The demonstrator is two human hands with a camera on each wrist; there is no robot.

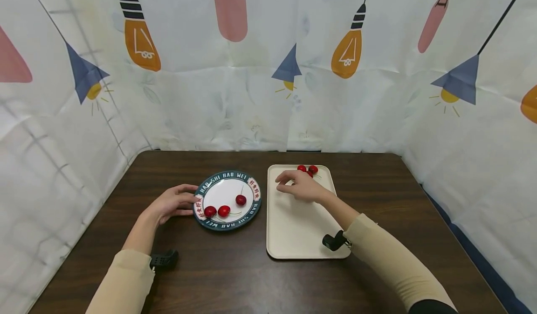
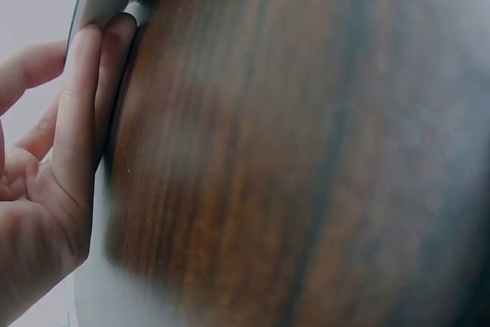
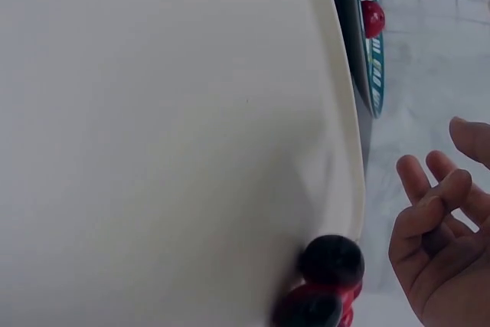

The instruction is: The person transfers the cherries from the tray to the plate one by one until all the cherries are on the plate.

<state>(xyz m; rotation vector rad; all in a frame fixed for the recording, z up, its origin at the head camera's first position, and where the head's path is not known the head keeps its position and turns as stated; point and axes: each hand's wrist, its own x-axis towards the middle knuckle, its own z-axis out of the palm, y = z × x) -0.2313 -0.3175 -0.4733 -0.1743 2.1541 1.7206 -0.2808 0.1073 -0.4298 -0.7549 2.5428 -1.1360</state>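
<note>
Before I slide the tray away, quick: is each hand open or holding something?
Left hand: holding the plate by its rim.
Right hand: open, holding nothing.

It's a curtained booth, printed cloth (image 1: 189,108) (mostly white) walling a brown table (image 1: 226,276).

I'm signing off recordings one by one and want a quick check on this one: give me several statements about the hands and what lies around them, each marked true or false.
1. The left hand touches the rim of the round white plate with a dark blue-green border. True.
2. Three glossy, round red cherries lie on the plate. True.
3. The flat, rectangular cream tray lies to the left of the plate. False: it lies to the right.
4. The right hand grips a cherry. False: it is over the tray, with no cherry visible in its grasp.
5. The cherries on the tray lie near its far end. True.
6. The tabletop is plain white. False: the tabletop is dark brown wood grain.
</note>
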